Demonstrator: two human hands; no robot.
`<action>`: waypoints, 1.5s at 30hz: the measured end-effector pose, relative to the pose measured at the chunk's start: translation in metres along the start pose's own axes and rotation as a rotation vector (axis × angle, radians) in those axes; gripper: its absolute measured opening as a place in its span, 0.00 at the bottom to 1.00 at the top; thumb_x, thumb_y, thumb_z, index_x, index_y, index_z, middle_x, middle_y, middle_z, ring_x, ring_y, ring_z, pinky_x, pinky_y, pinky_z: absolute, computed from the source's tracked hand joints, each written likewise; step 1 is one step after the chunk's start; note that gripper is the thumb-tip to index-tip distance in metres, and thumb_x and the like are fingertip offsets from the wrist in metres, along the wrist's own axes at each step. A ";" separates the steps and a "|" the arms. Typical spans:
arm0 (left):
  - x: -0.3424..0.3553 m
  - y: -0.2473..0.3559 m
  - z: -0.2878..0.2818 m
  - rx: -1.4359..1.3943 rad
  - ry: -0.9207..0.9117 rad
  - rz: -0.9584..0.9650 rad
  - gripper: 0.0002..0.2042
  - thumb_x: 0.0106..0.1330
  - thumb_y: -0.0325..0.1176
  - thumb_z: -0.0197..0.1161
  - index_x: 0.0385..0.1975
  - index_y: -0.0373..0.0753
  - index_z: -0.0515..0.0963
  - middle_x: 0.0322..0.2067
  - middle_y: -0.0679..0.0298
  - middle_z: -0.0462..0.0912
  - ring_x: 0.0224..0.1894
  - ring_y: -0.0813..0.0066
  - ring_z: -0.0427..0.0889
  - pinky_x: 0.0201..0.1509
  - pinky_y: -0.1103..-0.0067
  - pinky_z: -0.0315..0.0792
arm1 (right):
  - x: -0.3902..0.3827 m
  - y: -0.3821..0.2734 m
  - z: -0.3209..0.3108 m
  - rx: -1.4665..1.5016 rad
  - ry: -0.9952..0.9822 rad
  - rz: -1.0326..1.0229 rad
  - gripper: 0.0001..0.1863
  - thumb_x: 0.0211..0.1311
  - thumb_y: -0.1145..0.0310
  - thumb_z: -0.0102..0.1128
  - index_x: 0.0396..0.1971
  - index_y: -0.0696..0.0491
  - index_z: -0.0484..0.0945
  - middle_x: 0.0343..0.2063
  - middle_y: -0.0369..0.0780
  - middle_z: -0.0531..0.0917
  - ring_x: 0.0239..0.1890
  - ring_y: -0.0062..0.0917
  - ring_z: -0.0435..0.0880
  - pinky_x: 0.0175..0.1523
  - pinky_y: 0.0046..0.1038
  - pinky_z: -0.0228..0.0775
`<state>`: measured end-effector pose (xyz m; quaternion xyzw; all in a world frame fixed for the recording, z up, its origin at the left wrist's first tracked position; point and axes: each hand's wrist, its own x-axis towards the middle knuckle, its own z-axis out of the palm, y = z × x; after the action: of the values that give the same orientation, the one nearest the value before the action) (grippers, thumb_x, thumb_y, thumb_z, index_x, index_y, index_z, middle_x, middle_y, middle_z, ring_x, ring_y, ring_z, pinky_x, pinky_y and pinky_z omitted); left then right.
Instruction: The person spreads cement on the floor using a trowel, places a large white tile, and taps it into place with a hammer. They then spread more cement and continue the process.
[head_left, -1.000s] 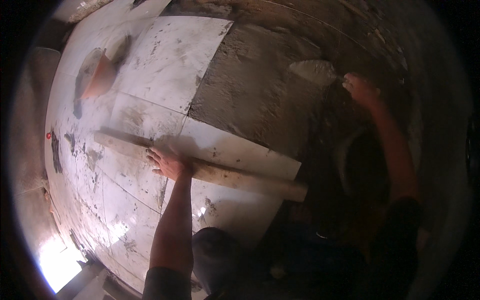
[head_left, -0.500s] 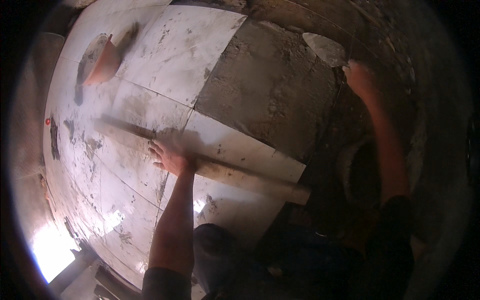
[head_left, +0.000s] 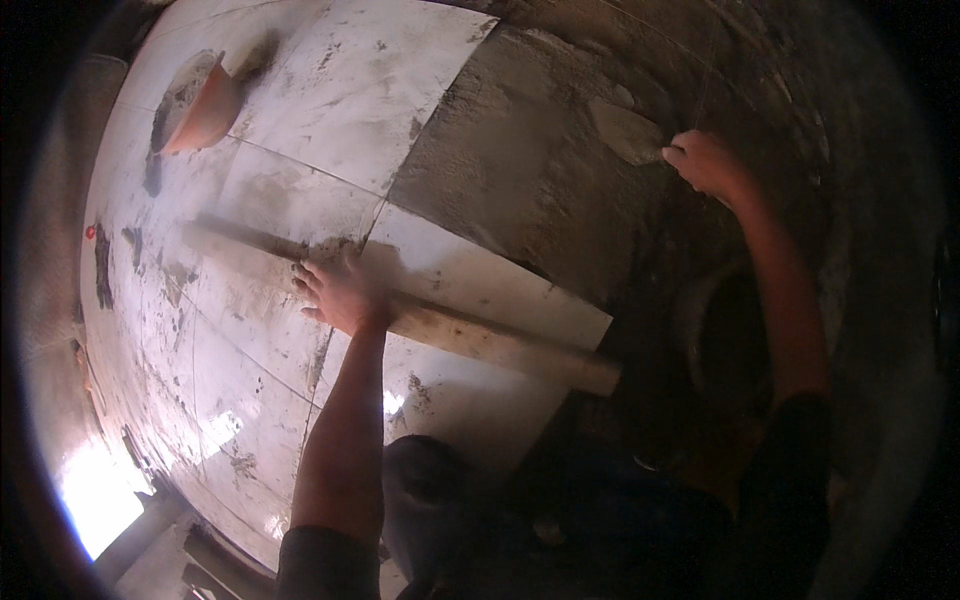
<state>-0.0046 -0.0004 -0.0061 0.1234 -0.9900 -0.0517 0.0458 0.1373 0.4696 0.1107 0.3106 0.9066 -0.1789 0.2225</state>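
Observation:
My left hand (head_left: 343, 297) rests with its fingers apart on a long wooden board (head_left: 480, 337) that lies across the pale floor tiles (head_left: 300, 190). At the upper right my right hand (head_left: 706, 165) is closed round the handle of a trowel (head_left: 628, 132). The trowel's grey blade is over the right part of a square bed of grey-brown mortar (head_left: 520, 150). Whether the blade touches the mortar I cannot tell. White tiles border this bed on its left and near sides.
An orange bowl (head_left: 205, 112) lies tipped on the tiles at the upper left. A dark round bucket (head_left: 735, 335) stands in shadow below my right forearm. A thin string (head_left: 708, 70) runs along the right. Wooden pieces (head_left: 215, 550) lie at the lower left.
My right hand has moved the trowel a little left and nearer, farther over the mortar bed. My left hand stays on the board.

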 end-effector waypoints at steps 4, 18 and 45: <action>-0.003 0.003 -0.007 0.031 -0.027 0.005 0.40 0.67 0.61 0.43 0.68 0.32 0.52 0.71 0.54 0.50 0.74 0.60 0.43 0.73 0.54 0.38 | -0.021 0.008 0.016 -0.045 0.174 0.027 0.20 0.67 0.57 0.50 0.36 0.61 0.77 0.34 0.52 0.80 0.38 0.44 0.81 0.42 0.42 0.72; -0.002 -0.001 0.001 0.038 0.012 0.017 0.42 0.65 0.64 0.44 0.69 0.34 0.51 0.71 0.53 0.50 0.74 0.59 0.43 0.72 0.53 0.39 | 0.034 -0.066 0.110 1.589 0.127 0.269 0.17 0.68 0.56 0.50 0.42 0.55 0.71 0.37 0.43 0.77 0.34 0.32 0.80 0.35 0.39 0.76; 0.000 -0.003 0.007 0.037 0.134 0.056 0.43 0.63 0.64 0.49 0.67 0.35 0.55 0.69 0.52 0.54 0.72 0.55 0.48 0.68 0.47 0.49 | -0.305 0.121 0.109 -0.120 -0.001 0.287 0.16 0.58 0.60 0.60 0.37 0.58 0.78 0.38 0.51 0.79 0.42 0.43 0.78 0.47 0.44 0.69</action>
<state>-0.0048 -0.0028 -0.0134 0.0996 -0.9886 -0.0236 0.1109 0.4628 0.3618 0.1532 0.4231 0.8619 -0.0910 0.2644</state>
